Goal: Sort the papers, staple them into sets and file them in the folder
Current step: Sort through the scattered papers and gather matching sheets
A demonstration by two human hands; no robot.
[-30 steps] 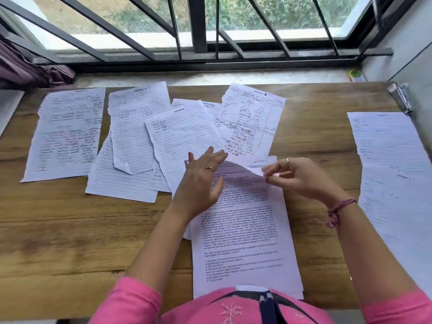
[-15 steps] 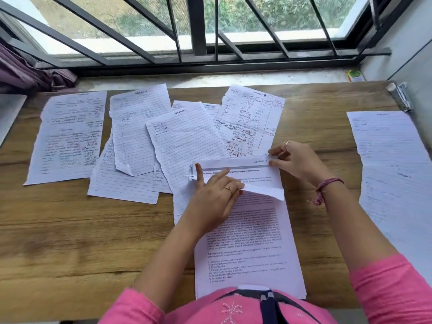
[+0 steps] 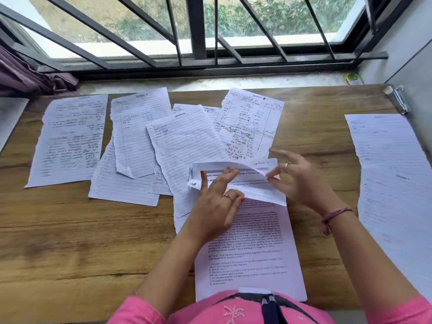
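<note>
A stack of printed sheets (image 3: 252,244) lies on the wooden table (image 3: 70,242) right in front of me. Its upper sheets are curled back toward me, showing a page marked "Section-4" (image 3: 261,163) underneath. My left hand (image 3: 217,204) rests on the curled-back paper with index and middle fingers straight. My right hand (image 3: 301,181) pinches the curled edge of a sheet between thumb and forefinger, other fingers spread. Several handwritten lined sheets (image 3: 187,146) lie overlapping beyond the stack. A silver stapler (image 3: 397,99) sits at the far right corner.
More lined pages (image 3: 392,183) run along the table's right side. One separate handwritten sheet (image 3: 70,139) lies at the far left, beside a grey flat edge (image 3: 9,120). Purple cloth (image 3: 25,78) and a small green box (image 3: 351,78) sit on the window sill.
The top of the printed stack has been folded back toward me. My left hand moved from lying flat on the page onto the fold; my right hand took the curled edge.
</note>
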